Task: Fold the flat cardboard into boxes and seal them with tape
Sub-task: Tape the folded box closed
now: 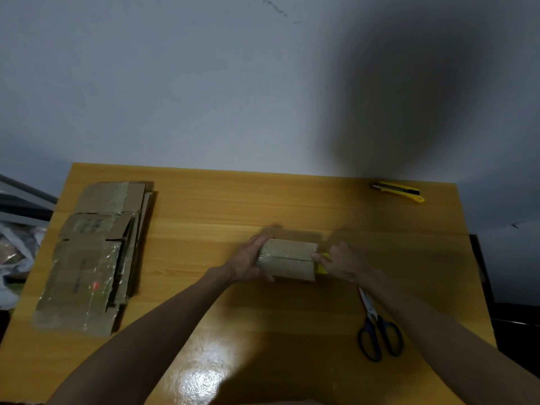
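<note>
A: Where was the box when we looked?

B: Approx. in the middle of the yellow wooden table, between both hands. It had shiny tape along the seam on its top side. We could not tell if it rested on the table or was lifted a little.

A: And the hands?

B: We saw the left hand at the box's left end, w/ fingers curled round that end and clamped on it. The right hand was at the right end. Its fingers were bent together round a small yellow object that touched the box. We could not tell what this object was.

A: Other things on the table?

B: Yes. The stack of flat cardboard lay at the left side, well apart from the box, w/ some pcs covered in tape. Blue-handled scissors lay just beside the right forearm. A yellow utility knife lay near the far right corner, close to the grey wall.
</note>
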